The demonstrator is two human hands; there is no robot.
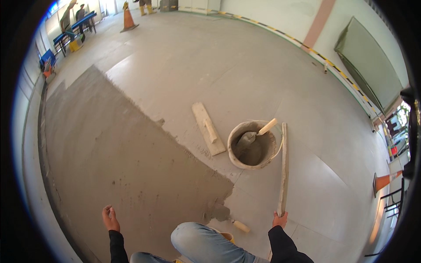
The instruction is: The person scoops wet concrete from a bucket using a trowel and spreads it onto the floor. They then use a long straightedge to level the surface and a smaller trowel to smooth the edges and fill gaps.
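Note:
My right hand is closed round the near end of a long, mortar-stained straightedge, which points away from me. My left hand hovers over the wet mortar at the lower left, thumb and fingers apart, holding nothing. Beside my knee, a pointing trowel with a pale wooden handle lies at the mortar's near edge. A bucket left of the straightedge holds grey mix and a second trowel, its handle leaning on the rim. Left of the bucket lies a wooden float, handle up.
Grey floor panels border the mortar's ragged right edge. Traffic cones stand at the back and right. Black-and-yellow tape runs along the far wall. People stand near a blue table at far left.

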